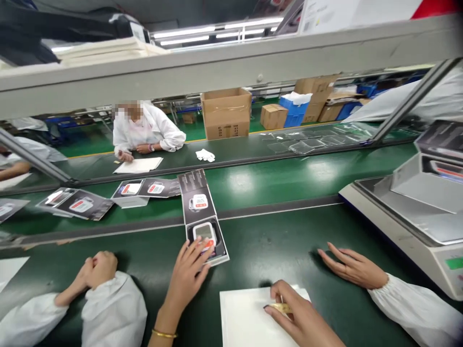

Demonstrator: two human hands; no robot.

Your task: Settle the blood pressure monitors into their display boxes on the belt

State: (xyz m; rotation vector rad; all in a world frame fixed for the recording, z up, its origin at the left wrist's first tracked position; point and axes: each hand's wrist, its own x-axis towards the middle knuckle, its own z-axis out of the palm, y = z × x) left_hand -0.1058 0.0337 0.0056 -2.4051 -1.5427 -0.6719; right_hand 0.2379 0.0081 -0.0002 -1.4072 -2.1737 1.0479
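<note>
My left hand [190, 270], a gold bracelet at its wrist, lies with fingers spread over an open box [223, 245]. Inside sits a white device [204, 231] with a grey screen and an orange-red area, resembling a blood pressure monitor; my fingers partly cover it. The box's printed lid [197, 202] is folded back, away from me. Between thumb and curled fingers, my right hand [294, 308] pinches a small yellow piece [281, 307] whose kind I cannot make out. It is above a stack of white sheets [242, 318] on the green work surface.
A co-worker's hand [356, 267] reaches in from the right; another's clasped hands [99, 270] rest at left. Several open boxes [85, 205] line the conveyor. A scale [390, 231] bearing boxes stands right. A shelf beam [231, 65] crosses overhead. Opposite sits a person [148, 127].
</note>
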